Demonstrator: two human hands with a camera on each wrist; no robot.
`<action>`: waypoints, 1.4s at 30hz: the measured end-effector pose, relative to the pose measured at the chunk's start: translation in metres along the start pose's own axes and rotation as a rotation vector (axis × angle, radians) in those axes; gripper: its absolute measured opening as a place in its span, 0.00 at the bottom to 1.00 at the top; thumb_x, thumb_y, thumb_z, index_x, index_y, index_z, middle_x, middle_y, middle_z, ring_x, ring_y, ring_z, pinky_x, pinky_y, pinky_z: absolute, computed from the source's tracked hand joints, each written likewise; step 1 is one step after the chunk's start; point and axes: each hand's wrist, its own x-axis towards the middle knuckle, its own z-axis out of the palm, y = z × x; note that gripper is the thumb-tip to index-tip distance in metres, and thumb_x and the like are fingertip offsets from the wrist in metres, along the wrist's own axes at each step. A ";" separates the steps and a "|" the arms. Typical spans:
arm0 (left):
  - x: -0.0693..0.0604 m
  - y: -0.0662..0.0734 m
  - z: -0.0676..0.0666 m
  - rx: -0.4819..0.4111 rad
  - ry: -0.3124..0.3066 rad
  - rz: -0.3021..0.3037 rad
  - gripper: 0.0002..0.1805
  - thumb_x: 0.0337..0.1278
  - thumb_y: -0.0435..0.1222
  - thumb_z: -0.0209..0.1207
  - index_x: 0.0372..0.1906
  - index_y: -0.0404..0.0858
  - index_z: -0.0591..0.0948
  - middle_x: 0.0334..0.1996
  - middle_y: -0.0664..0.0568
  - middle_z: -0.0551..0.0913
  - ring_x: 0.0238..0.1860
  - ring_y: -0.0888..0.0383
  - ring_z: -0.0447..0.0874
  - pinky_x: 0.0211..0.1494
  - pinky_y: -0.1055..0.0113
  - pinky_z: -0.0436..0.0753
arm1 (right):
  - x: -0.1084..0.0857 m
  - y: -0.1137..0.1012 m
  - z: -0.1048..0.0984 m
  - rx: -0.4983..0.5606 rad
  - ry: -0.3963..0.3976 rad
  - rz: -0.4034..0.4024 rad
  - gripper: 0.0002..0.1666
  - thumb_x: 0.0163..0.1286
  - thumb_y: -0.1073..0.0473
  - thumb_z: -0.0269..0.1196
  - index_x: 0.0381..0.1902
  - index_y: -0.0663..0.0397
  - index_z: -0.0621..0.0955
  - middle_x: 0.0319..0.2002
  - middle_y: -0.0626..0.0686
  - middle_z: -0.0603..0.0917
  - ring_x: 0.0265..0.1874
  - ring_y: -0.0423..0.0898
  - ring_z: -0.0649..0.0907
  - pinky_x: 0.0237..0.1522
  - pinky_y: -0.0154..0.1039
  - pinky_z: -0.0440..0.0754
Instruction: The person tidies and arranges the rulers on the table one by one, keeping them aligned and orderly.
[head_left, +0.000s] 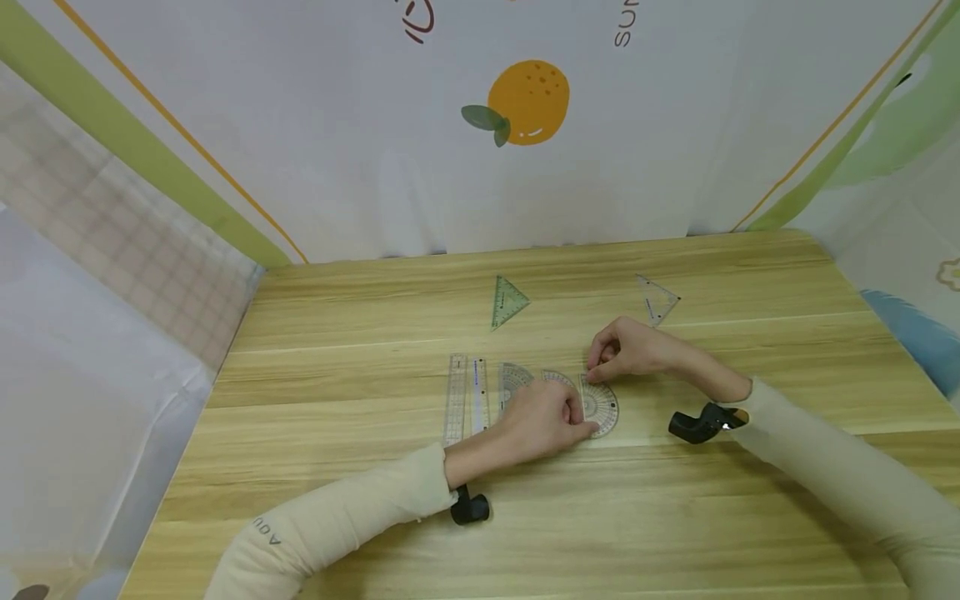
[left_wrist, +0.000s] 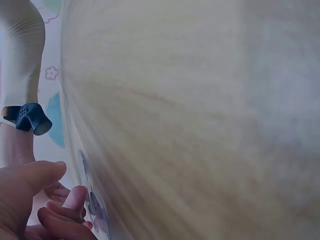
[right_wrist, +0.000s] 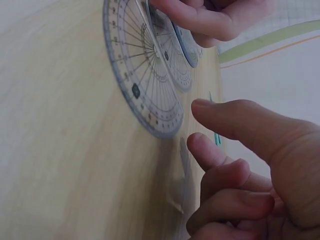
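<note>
A clear protractor (head_left: 602,406) lies on the table with its straight edge to the left. My left hand (head_left: 543,419) is at its lower end, the thumb touching the rim and the other fingers bent. Beside the upper end is my right hand (head_left: 628,348). In the right wrist view, that hand's thumb and index finger stand apart, with a gap to the protractor (right_wrist: 145,85). Two more clear protractors, a left one (head_left: 514,377) and a middle one (head_left: 557,377), are partly hidden behind my left hand.
Left of the protractors, a clear wide ruler (head_left: 456,396) and a narrower ruler (head_left: 480,392) lie side by side. Farther back are a green set square (head_left: 508,302) and a clear set square (head_left: 651,307). A printed cloth (head_left: 360,167) hangs behind the wooden table (head_left: 315,467).
</note>
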 end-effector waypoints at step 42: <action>-0.005 -0.043 -0.043 -0.061 0.099 -0.167 0.14 0.61 0.51 0.70 0.32 0.46 0.83 0.19 0.59 0.77 0.15 0.65 0.68 0.18 0.71 0.67 | 0.014 -0.009 -0.021 -0.008 0.043 0.021 0.09 0.65 0.59 0.73 0.36 0.59 0.85 0.25 0.50 0.77 0.26 0.45 0.73 0.30 0.35 0.71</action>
